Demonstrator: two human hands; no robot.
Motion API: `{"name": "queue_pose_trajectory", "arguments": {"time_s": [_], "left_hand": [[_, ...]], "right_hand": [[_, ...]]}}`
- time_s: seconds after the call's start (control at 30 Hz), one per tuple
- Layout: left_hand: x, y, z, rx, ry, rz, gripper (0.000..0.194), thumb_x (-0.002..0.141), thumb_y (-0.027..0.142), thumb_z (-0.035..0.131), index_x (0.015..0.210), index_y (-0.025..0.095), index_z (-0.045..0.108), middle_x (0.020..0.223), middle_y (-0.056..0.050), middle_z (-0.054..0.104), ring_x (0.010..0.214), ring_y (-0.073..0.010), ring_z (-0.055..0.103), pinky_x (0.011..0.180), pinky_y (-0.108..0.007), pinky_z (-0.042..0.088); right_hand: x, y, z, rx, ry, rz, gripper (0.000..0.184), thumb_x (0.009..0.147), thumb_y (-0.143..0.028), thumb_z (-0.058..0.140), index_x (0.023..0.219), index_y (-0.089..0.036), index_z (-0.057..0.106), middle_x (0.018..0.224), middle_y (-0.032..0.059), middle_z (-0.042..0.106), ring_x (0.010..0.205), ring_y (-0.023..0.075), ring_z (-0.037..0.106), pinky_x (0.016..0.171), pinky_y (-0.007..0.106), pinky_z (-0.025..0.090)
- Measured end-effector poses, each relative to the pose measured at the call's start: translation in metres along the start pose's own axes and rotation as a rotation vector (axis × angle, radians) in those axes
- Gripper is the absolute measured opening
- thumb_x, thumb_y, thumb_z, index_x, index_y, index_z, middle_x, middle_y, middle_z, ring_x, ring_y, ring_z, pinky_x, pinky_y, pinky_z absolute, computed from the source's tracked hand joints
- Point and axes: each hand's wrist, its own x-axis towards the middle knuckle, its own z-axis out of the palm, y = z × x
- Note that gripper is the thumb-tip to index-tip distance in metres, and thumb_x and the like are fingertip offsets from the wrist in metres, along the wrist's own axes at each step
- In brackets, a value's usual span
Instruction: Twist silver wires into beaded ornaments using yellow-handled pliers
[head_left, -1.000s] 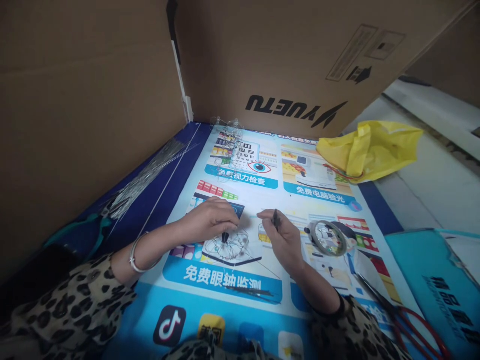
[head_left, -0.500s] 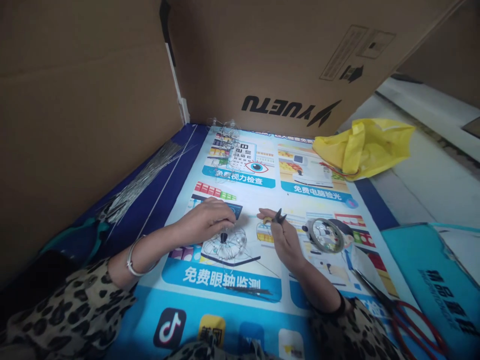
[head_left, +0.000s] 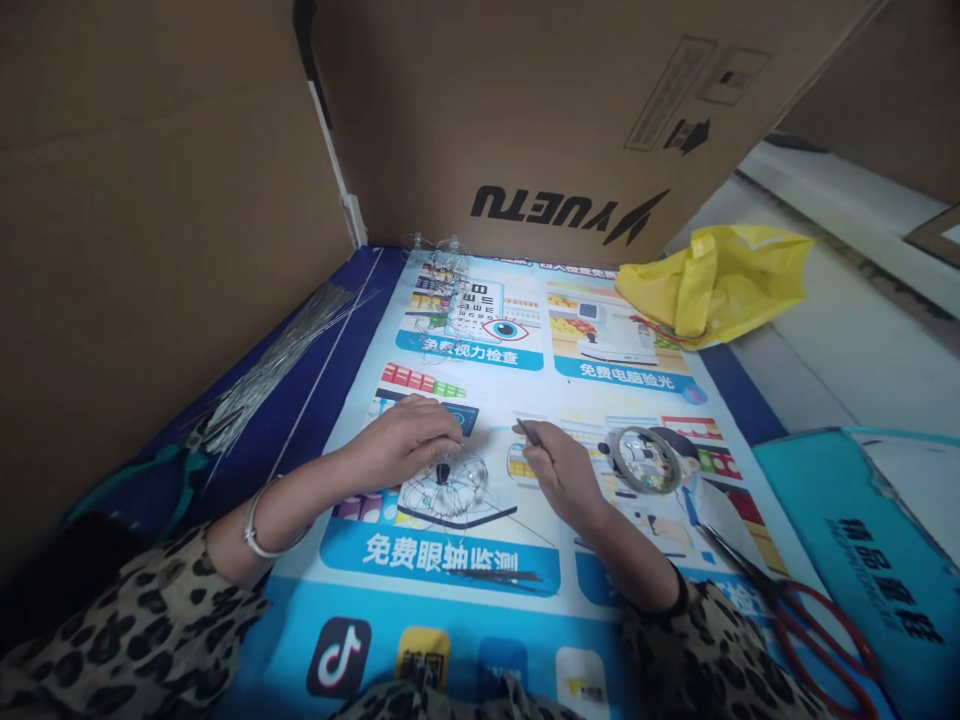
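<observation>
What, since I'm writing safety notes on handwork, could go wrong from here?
The openwork wire piece beneath the left hand could bend or snag, its strands being so thin. The round container is near the right hand, which grips a dark tool; a sideways bump might spill its contents. The red-handled scissors lie close to the right forearm and might nick it.

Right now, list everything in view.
Poster: one, blue, centre
Cloth: one, blue, under poster
Cardboard: two panels, brown, behind, left
Bag: one, yellow, back right
Pack: one, teal, right
Scissors: one, red, right
Dish: one, grey, right
Wires: uncounted, silver, left
Pliers: one, teal, left
Wirework: uncounted, silver, back
Wire piece: one, silver, centre
Strips: uncounted, dark, front
Tool: one, dark, centre
Bracelet: one, silver, left wrist
Sleeves: two, spotted, front
Left hand: one, by wire piece
Right hand: one, holding tool
</observation>
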Motion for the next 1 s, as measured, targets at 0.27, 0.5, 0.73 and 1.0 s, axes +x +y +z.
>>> {"name": "queue_pose_trajectory", "arguments": {"time_s": [0.27, 0.5, 0.73, 1.0], "left_hand": [[-0.001, -0.001, -0.003, -0.012, 0.060, 0.063, 0.017, 0.091, 0.022, 0.046, 0.082, 0.016, 0.060, 0.081, -0.004, 0.058, 0.080, -0.0153, 0.052, 0.073, -0.027, 0.040], [-0.002, -0.001, -0.003, 0.014, 0.050, 0.077, 0.014, 0.090, 0.022, 0.049, 0.084, 0.017, 0.061, 0.082, -0.004, 0.061, 0.080, -0.0153, 0.054, 0.075, -0.028, 0.039], [-0.002, -0.001, -0.004, 0.028, 0.028, 0.052, 0.014, 0.090, 0.023, 0.048, 0.083, 0.017, 0.059, 0.080, -0.003, 0.062, 0.079, -0.0152, 0.054, 0.076, -0.029, 0.037], [-0.003, -0.003, -0.008, 0.034, 0.033, 0.019, 0.013, 0.091, 0.020, 0.046, 0.082, 0.017, 0.056, 0.079, -0.001, 0.060, 0.078, -0.0144, 0.054, 0.076, -0.028, 0.035]], "right_hand": [[-0.003, -0.010, 0.003, -0.285, -0.026, -0.227, 0.041, 0.084, -0.055, 0.047, 0.087, -0.018, 0.065, 0.076, 0.0074, 0.061, 0.076, 0.0201, 0.053, 0.067, 0.031, 0.035], [-0.002, -0.016, 0.002, -0.383, -0.018, -0.300, 0.039, 0.081, -0.056, 0.052, 0.085, -0.019, 0.066, 0.074, 0.0071, 0.058, 0.077, 0.0210, 0.048, 0.069, 0.034, 0.031], [0.003, -0.017, 0.003, -0.472, -0.040, -0.325, 0.040, 0.080, -0.058, 0.052, 0.085, -0.020, 0.066, 0.075, 0.0075, 0.058, 0.076, 0.0212, 0.046, 0.068, 0.035, 0.029], [0.010, 0.008, -0.006, -0.347, -0.075, -0.303, 0.035, 0.083, -0.051, 0.052, 0.090, -0.020, 0.065, 0.080, 0.0067, 0.060, 0.079, 0.0199, 0.050, 0.071, 0.034, 0.031]]}}
